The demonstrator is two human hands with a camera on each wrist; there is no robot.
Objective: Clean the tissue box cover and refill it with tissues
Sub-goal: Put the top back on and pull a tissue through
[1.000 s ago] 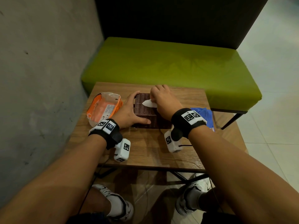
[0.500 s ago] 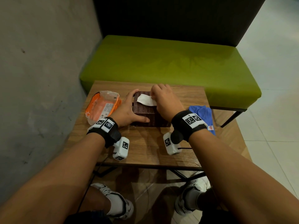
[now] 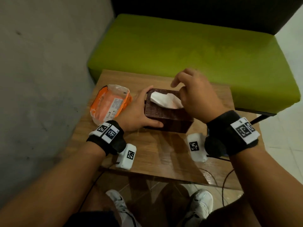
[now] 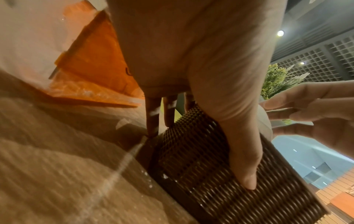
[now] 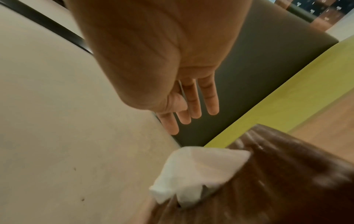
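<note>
Head view: dark brown woven tissue box cover (image 3: pixel 165 112) standing near the middle of the small wooden table (image 3: pixel 164 153), a white tissue (image 3: pixel 165 99) sticking up out of its top slot. Left hand (image 3: pixel 139 113) wrapped round the cover's left end, thumb laid along the near side, fingers reaching round the far corner. Right hand (image 3: pixel 195 94) raised just above the cover's right part, fingers loosely spread, nothing between them, clear of the tissue. Orange and clear plastic tissue pack (image 3: pixel 110 104) lying just left of the left hand. Lime-green cushioned bench (image 3: pixel 196 51) beyond the table's far edge; grey concrete wall (image 3: pixel 41 71) to the left. White sneakers (image 3: pixel 201 205) visible below the table's near edge.

Left wrist view: left hand (image 4: pixel 201 68) gripping the woven cover (image 4: pixel 220 174), thumb pressed flat on its side, fingertips down at the far corner by the tabletop. Orange pack (image 4: pixel 99 72) close behind the hand. Fingers of the right hand (image 4: pixel 316 115) at the right edge, relaxed and apart.

Right wrist view: right hand (image 5: pixel 172 75) with fingers extended and slightly parted, empty. Tissue (image 5: pixel 195 172) poking up from the blurred brown cover (image 5: pixel 287 181) below, apart from the fingers.
</note>
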